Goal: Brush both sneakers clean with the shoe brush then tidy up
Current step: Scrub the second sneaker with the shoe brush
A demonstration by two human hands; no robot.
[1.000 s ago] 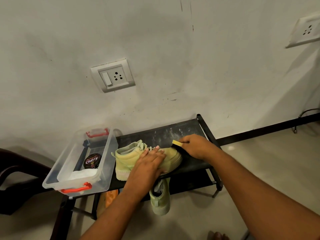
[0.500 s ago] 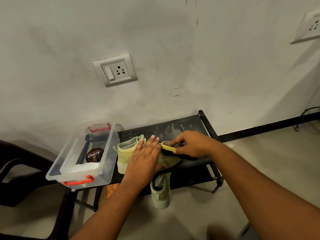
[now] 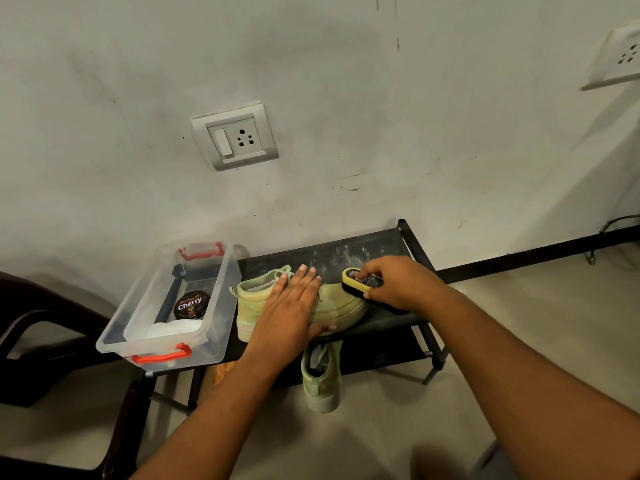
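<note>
A pale green sneaker (image 3: pixel 343 301) lies on the top shelf of a black shoe rack (image 3: pixel 349 256), toe to the right. My left hand (image 3: pixel 291 308) rests flat on its middle with straight fingers, thumb down the near side. My right hand (image 3: pixel 398 284) grips a yellow shoe brush (image 3: pixel 355 280) with a black top, held against the sneaker's toe. The second pale green sneaker (image 3: pixel 320 379) stands on the floor below the rack's front edge, heel toward me.
A clear plastic box (image 3: pixel 138 317) with red handles sits on the rack's left end, holding a Cherry polish tin (image 3: pixel 191 304) and a white cloth (image 3: pixel 173 329). A dark chair (image 3: pixel 41 327) stands at left. The wall with a socket (image 3: pixel 235 138) is close behind.
The brush has moved from over the sneaker's middle back right to the toe. My left hand stays on the sneaker. The view has shifted slightly.
</note>
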